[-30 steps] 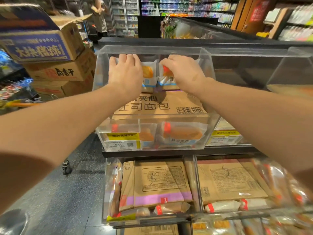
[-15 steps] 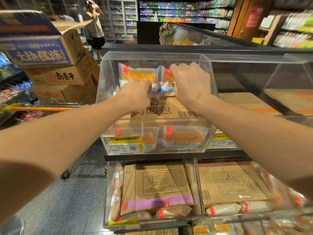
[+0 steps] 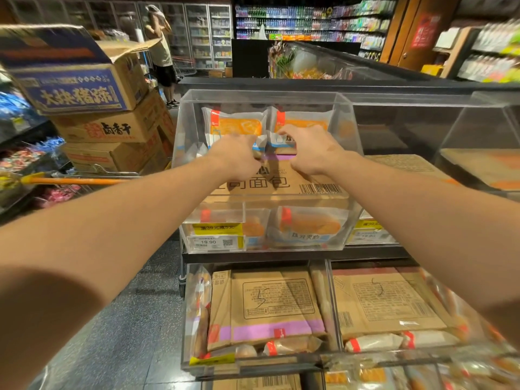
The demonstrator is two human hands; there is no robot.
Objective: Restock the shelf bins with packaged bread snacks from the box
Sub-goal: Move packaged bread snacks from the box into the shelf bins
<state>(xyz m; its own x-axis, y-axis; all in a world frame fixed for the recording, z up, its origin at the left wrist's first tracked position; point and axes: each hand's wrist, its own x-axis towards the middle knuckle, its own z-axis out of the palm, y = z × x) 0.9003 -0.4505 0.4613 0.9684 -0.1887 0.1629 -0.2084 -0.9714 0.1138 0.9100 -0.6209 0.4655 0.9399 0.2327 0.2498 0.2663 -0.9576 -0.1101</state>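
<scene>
Left hand: I see the left hand (image 3: 239, 154) reached into the clear acrylic top bin (image 3: 194, 130), back of hand toward the camera, fingers curled down at the lower edge of the left orange-and-white bread snack packet (image 3: 235, 126). I cannot tell whether it grips the packet or only touches it.
Right hand: the right hand (image 3: 311, 149) sits just beside the left, fingers bent, tips on the bottom edge of the right orange-and-white bread snack packet (image 3: 302, 123); it appears to pinch that edge.
Packets, position: both stand side by side against the far wall of the top bin, edges touching at the middle.
Packets, orientation: printed faces toward me, red tab at each upper left corner, blue-and-white band at the bottom. Each leans back on the wall. Long axis looks left to right, though the hands hide the lower parts.
Box: a flat brown cardboard carton with black printed characters and a barcode (image 3: 284, 184) lies in the same bin below the hands, lengthwise left to right.
Front of bin: more wrapped bread packets (image 3: 306, 226) lie behind the front wall, next to a yellow price label reading 19.90 (image 3: 215, 237).
Lower bins: clear lower bins (image 3: 327, 305) hold flattened brown cartons and wrapped snacks.
Left of shelf: stacked cardboard cases (image 3: 92, 108) on a cart with an orange handle (image 3: 76, 181).
Background: a person (image 3: 160, 52) stands by glass-door coolers.
</scene>
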